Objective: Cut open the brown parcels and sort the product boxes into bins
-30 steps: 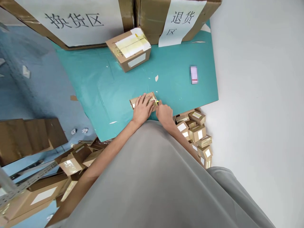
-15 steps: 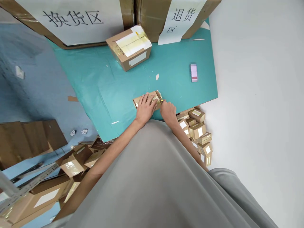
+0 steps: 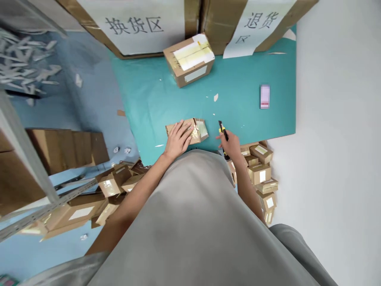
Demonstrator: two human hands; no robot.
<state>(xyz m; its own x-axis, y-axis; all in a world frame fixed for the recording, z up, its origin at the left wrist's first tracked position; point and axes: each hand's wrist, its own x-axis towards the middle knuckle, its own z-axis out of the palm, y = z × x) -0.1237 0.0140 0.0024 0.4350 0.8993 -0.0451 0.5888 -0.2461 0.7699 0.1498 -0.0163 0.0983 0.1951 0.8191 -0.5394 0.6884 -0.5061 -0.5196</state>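
Observation:
A small cardboard box (image 3: pixel 194 137) with shiny tape lies near the front edge of the green table (image 3: pixel 244 119). Spread across its top is my left hand (image 3: pixel 177 139), fingers apart and lying flat. At the box's right end a flap (image 3: pixel 202 129) sticks outward, its inner side pale. My right hand (image 3: pixel 230 143) is closed around a black and yellow utility knife (image 3: pixel 223 131), whose tip points away from me. The knife is to the right of the box, apart from it.
A taped, labelled carton (image 3: pixel 193 59) stands farther back against two large boxes with paper signs (image 3: pixel 133 28). A phone-like blurred object (image 3: pixel 264 96) lies at right. Cartons (image 3: pixel 259 173) are piled below the table's right side, others (image 3: pixel 113 180) at lower left by a metal rack (image 3: pixel 28 149).
My right hand has moved right, away from the box, and the knife now shows clearly. The right-end flap now stands outward. My left hand stays on the box; the whole view has shifted.

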